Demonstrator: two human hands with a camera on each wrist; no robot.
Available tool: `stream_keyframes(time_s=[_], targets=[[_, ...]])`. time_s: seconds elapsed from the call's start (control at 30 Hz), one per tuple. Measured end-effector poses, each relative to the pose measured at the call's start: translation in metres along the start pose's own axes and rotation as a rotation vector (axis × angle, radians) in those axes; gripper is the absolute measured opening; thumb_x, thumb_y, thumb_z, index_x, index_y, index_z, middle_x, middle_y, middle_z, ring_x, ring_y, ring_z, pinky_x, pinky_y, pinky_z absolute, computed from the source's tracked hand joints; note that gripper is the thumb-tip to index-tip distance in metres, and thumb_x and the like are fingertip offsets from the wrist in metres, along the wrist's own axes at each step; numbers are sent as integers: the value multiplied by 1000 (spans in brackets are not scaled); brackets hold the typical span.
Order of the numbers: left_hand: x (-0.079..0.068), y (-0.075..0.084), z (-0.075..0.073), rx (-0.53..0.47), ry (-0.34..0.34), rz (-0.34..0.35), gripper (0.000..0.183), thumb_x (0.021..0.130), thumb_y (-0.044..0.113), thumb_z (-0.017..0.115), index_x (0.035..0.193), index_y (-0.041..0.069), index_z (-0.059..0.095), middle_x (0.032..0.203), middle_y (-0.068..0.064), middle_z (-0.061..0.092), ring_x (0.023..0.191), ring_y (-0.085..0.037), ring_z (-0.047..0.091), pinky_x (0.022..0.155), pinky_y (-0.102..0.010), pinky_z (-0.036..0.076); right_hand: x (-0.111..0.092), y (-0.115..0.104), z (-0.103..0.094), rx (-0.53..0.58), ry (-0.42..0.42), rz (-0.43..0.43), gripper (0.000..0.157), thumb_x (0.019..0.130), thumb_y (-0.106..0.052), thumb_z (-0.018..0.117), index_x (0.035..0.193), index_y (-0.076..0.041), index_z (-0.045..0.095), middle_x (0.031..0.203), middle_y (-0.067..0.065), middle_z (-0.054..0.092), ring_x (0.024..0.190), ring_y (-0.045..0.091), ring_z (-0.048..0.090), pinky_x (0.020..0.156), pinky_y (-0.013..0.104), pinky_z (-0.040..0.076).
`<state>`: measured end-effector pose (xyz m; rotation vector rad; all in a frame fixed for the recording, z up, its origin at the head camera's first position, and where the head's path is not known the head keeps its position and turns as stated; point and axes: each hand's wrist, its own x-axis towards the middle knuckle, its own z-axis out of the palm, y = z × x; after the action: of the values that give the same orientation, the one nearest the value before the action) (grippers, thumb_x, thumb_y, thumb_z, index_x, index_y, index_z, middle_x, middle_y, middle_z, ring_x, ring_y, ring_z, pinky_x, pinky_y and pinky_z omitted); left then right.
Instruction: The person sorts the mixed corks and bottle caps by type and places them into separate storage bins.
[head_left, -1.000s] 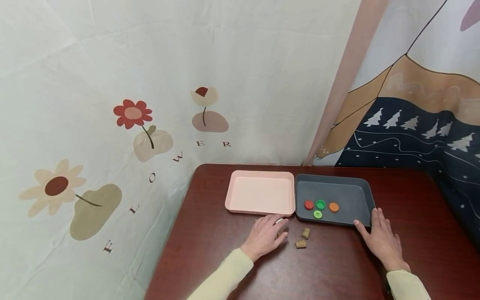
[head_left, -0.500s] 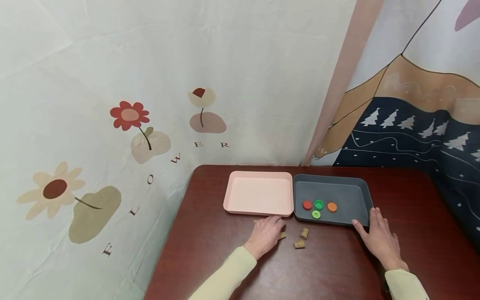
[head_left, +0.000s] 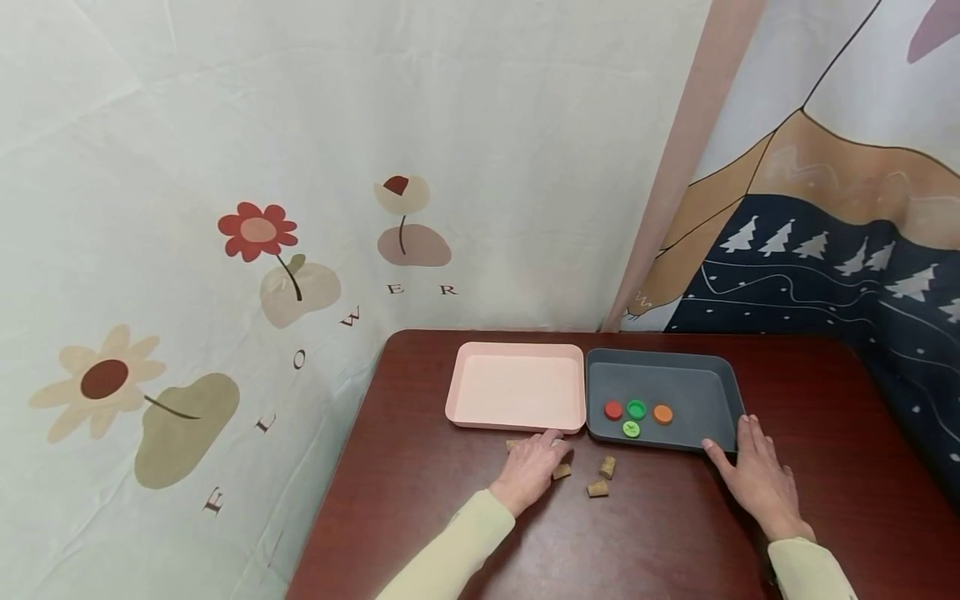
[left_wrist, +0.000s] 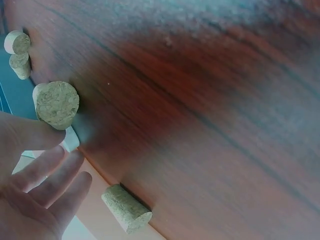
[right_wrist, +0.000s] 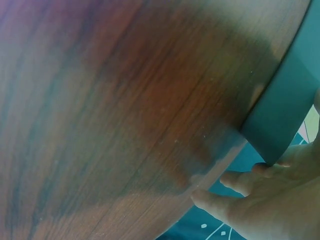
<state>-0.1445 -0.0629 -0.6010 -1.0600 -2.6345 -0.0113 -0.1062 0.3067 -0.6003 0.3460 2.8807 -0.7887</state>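
Note:
My left hand [head_left: 528, 471] reaches down to the table in front of the pink tray. In the left wrist view its thumb and index finger pinch a small white piece [left_wrist: 72, 140], mostly hidden by them. Corks lie around this hand: one cork [head_left: 561, 472] beside the thumb, another cork [left_wrist: 126, 208] on the outer side of the fingers. My right hand [head_left: 765, 483] rests with straight fingers against the near right corner of the dark grey tray [head_left: 697, 387]; in the right wrist view the fingers touch the tray's wall [right_wrist: 272, 132].
Red [head_left: 613, 410], green [head_left: 637, 409], light green [head_left: 631, 429] and orange [head_left: 662, 415] bottle caps lie in the grey tray. The pink tray [head_left: 517, 387] stands left of it. Two more corks lie on the table [head_left: 547, 558], including a cork [head_left: 597, 490] right of my left hand.
My left hand's fingers have drawn in closer together and the hand has shifted slightly, uncovering corks on either side. The right hand stays at the grey tray. The head view has shifted slightly.

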Motion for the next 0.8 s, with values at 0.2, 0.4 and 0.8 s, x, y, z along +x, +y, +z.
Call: stream_keyframes(time_s=[0.2,0.4,0.8], targets=[[3,-3,0,16,-23,49,39,75,2,85,106,23,75,112,3,68,84,-16,68,68,-26,55,0,1,1,-3,4,-2,107,102,-70,38,159,11,-1,165,36,-4,146,64,5,103,85,12],[6,-5,-1,20,-82,83,35,80,3,80,106,25,76,106,6,69,86,-15,66,72,-27,54,0,-1,1,-1,7,-6,107,102,-70,38,159,11,0,165,36,-3,146,63,5,103,85,12],[3,-6,-5,36,-79,75,34,74,9,87,102,23,76,101,3,65,84,-14,67,67,-28,52,-2,-2,-2,0,-9,1,107,102,-70,38,159,12,-1,164,36,-4,146,64,6,104,85,12]])
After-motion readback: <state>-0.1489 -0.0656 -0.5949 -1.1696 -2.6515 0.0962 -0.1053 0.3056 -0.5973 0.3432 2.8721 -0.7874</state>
